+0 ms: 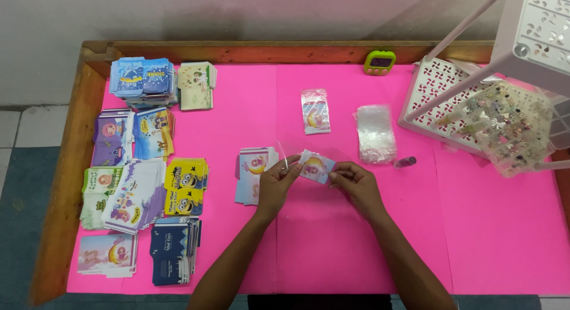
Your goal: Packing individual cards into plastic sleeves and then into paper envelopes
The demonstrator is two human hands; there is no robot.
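Note:
Both my hands meet over the middle of the pink table (332, 245). My left hand (275, 184) pinches the mouth of a small clear plastic sleeve (289, 154). My right hand (355, 182) holds the right end of a small printed card (316, 166) with a cartoon figure, which sits partly in the sleeve. Just left of my left hand lies a short stack of similar cards (252, 172). A sleeved card pack (315, 111) lies farther back, and a pile of empty clear sleeves (375, 134) lies to its right.
Several stacks of printed cards (140, 167) cover the table's left side. A green timer (380, 62) stands at the back edge. A white perforated rack (433, 87) and a clear tray of small trinkets (513, 129) fill the right rear. A small dark bottle (405, 162) lies near the sleeves.

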